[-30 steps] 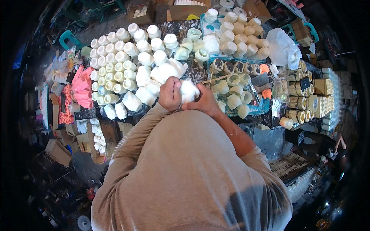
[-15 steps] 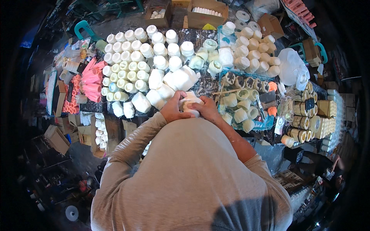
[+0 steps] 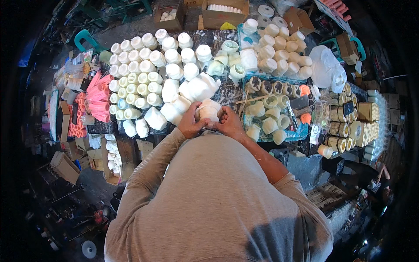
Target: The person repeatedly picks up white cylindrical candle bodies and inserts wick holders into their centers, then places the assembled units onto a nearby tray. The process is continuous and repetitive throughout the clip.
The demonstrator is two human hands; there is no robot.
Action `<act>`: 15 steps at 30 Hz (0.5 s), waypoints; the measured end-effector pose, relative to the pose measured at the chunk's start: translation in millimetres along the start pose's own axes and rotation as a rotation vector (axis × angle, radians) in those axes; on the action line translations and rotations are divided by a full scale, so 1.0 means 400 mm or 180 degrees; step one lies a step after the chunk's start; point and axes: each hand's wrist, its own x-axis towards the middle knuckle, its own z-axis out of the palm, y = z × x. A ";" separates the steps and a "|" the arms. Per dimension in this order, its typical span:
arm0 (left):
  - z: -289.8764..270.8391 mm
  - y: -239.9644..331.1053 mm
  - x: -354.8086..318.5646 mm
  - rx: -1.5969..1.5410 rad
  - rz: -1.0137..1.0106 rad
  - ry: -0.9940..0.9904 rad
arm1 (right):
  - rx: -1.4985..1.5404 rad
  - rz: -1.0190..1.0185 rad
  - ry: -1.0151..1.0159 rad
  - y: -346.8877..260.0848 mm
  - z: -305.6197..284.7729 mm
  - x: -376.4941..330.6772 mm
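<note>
Between my two hands, close to my body at the near edge of the table, is a cream-white candle-like piece (image 3: 209, 110) with a rounded shape. My left hand (image 3: 191, 123) closes around its left side, thumb toward the near side. My right hand (image 3: 230, 123) grips the right side with bent fingers, its thumb near the left one. Just beyond my left hand lie several white, soft-looking wrapped bundles (image 3: 171, 112). Past those stand rows of white candles (image 3: 172, 56), some with wicks showing. The underside of the held piece is hidden.
At right, a teal-lined area holds hollow pale shells (image 3: 270, 125) and dark-patterned pieces (image 3: 266, 87); cream candles (image 3: 281, 56) stand behind. A clear plastic bag (image 3: 325, 67) sits farther right. Pink bundles (image 3: 98, 98) lie left. Cardboard boxes (image 3: 224, 15) stand beyond the table.
My right hand has shifted from lying across the piece to its right side, so more of the piece shows. The piece appears turned. The whole view has shifted slightly.
</note>
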 end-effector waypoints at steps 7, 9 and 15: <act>0.024 -0.041 -0.010 0.0510 -0.0016 -0.0079 | -0.0385 0.0197 0.0161 -0.013 -0.015 -0.048; 0.036 -0.052 -0.014 0.0828 -0.0030 0.0046 | -0.0422 0.0276 0.0094 -0.019 -0.018 -0.056; 0.087 -0.087 -0.012 0.1169 -0.0050 0.0264 | -0.0581 0.0585 0.0063 0.045 -0.013 -0.043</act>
